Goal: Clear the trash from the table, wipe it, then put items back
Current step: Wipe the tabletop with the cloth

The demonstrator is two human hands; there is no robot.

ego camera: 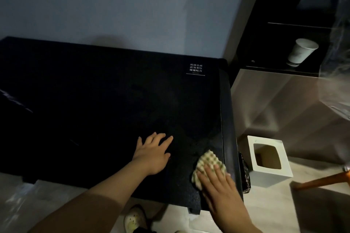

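Observation:
A black glass table [94, 100] fills the middle of the view, with a small white printed label [195, 69] near its far right corner. My right hand [219, 185] presses flat on a beige waffle-textured cloth [209, 161] at the table's near right corner. My left hand [153, 152] rests on the tabletop a little to the left of the cloth, fingers spread and straight. The cloth's near part is hidden under my right fingers.
A white square bin [272, 171] with an opening in its side stands on the floor right of the table. A crumpled dark bag [245, 174] sits between bin and table. A white paper cup [302, 51] stands on a dark shelf at upper right. A wooden leg [322, 179] juts in from the right.

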